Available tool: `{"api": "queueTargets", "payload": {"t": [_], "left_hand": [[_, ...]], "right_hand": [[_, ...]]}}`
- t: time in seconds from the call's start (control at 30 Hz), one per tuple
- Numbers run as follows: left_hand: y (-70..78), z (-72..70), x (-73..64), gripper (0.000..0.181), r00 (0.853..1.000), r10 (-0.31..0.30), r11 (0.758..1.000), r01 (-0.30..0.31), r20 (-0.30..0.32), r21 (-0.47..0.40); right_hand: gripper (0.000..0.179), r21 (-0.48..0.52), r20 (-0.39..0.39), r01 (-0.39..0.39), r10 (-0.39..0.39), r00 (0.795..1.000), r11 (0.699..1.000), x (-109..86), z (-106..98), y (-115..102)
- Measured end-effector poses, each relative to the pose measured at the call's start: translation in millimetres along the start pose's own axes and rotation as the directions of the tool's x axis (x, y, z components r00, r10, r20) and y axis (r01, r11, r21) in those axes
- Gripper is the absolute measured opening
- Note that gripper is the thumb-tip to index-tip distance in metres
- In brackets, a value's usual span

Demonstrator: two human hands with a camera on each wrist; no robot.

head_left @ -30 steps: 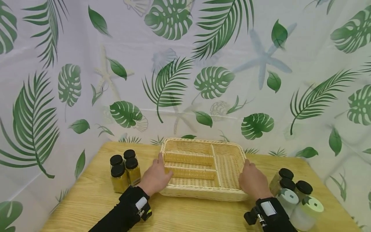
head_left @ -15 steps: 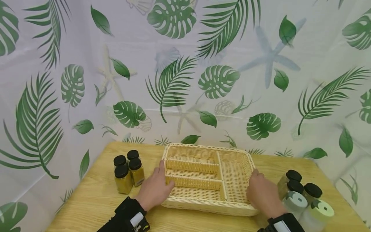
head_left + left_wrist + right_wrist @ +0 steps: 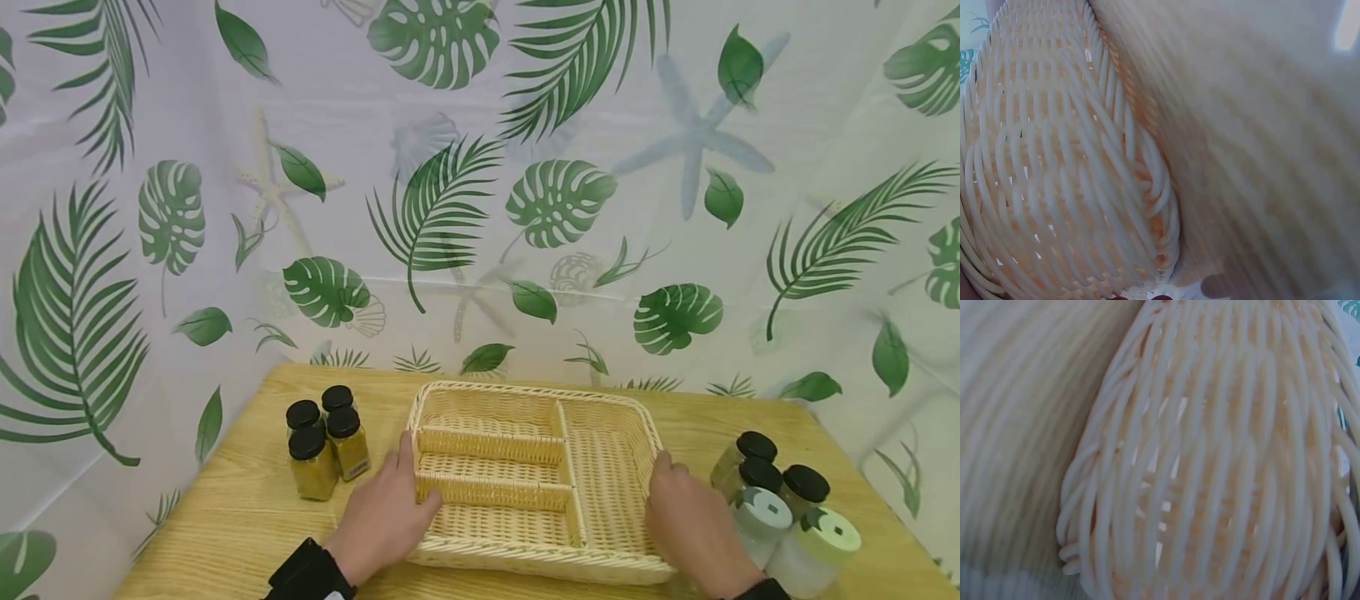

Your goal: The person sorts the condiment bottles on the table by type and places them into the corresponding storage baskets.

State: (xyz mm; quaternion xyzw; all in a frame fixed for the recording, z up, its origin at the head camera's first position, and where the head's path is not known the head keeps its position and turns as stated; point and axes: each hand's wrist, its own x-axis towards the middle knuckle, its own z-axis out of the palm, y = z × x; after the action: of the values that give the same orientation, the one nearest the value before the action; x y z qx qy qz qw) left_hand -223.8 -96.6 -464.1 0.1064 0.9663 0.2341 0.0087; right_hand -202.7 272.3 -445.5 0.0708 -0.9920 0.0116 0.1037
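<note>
A pale woven wicker basket (image 3: 609, 487) with dividers sits at the middle of the wooden table. Two dividers split its left part into three long compartments; one wide compartment lies on the right. My left hand (image 3: 386, 515) grips the left rim, its thumb over the inner side. At the opposite end, my right hand (image 3: 692, 521) holds the right rim, with its fingertips hidden. Close up in the left wrist view, the basket's woven outer wall (image 3: 1054, 156) stands by the tabletop. The right wrist view is likewise filled by basket weave (image 3: 1210, 456).
Several black-lidded jars (image 3: 313, 475) of yellow-brown contents stand left of the basket on the table (image 3: 225, 517). More black-lidded jars (image 3: 806, 492) and two pale-lidded jars (image 3: 813, 550) are close beside my right hand. A leaf-patterned curtain (image 3: 465, 317) hangs behind.
Both hands have drawn the basket toward me across the table, keeping hold of its ends. The jars have stayed in place; the head view has shifted slightly.
</note>
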Motion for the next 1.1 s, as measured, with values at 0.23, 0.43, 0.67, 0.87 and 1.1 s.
{"api": "queueTargets", "payload": {"t": [0.23,0.43,0.67,0.87,1.1], "left_hand": [[-4.2,-4.2,-16.9,0.086,1.000,-0.016,1.000,0.016,0.023,0.016],[-6.0,-10.0,-30.6,0.088,0.998,-0.040,0.999,0.038,0.053,0.036],[-4.5,-14.4,-44.3,0.090,0.993,-0.090,0.995,0.087,0.082,0.037],[-3.8,-14.2,-51.7,0.091,0.992,-0.098,0.994,0.094,0.077,0.054],[4.0,-10.7,-47.3,0.088,0.999,-0.004,0.998,0.001,0.051,0.060]], "right_hand": [[0.046,0.023,0.077,-0.026,0.025,0.997,0.999,-9.4,-3.3,-9.9],[0.049,0.011,0.102,-0.039,0.037,0.994,0.999,-15.2,-4.7,-18.8],[0.052,-0.032,0.169,-0.057,0.062,0.984,0.998,-18.5,-9.6,-25.8],[0.050,-0.036,0.157,-0.055,0.060,0.986,0.998,-21.4,-13.0,-27.5],[0.054,0.089,0.338,-0.242,0.199,0.920,0.966,-24.8,-15.6,-6.1]]}}
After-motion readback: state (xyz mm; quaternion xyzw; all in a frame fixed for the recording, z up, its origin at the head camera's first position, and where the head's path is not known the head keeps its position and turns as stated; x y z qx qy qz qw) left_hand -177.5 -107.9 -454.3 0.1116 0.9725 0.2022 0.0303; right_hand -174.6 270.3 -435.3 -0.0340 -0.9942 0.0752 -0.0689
